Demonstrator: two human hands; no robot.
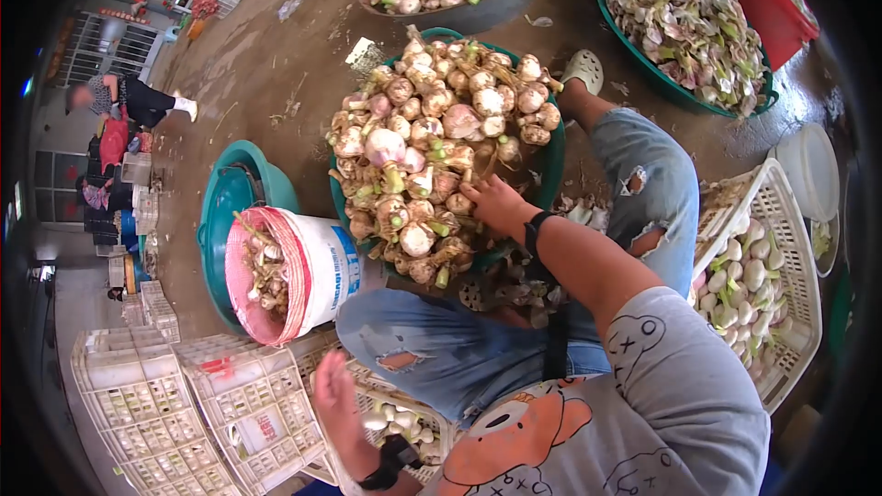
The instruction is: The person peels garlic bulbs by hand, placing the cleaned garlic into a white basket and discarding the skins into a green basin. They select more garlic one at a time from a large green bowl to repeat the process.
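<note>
A heaped green tub (pixel 553 174) stands in front of me, full of dirt-stained garlic bulbs (pixel 418 133) with trimmed stems. My right hand (pixel 497 206) reaches into its near right side, with curled fingertips closed against a garlic bulb (pixel 459 204); the palm side is hidden. My left hand (pixel 338 400) is at the lower left, raised beside my knee and above crates. Its fingers are stretched out, slightly blurred, and nothing shows in them. A white bucket (pixel 322 266) with a pink liner holds garlic stems and scraps, left of the tub.
A teal basin (pixel 216 207) stands behind the bucket. White crates (pixel 197 404) line the lower left. Peeled garlic fills a crate (pixel 795 349) at right. Farther off are a garlic-filled grey tub (pixel 459 16), a tub of husks (pixel 684 32) and a person (pixel 138 101).
</note>
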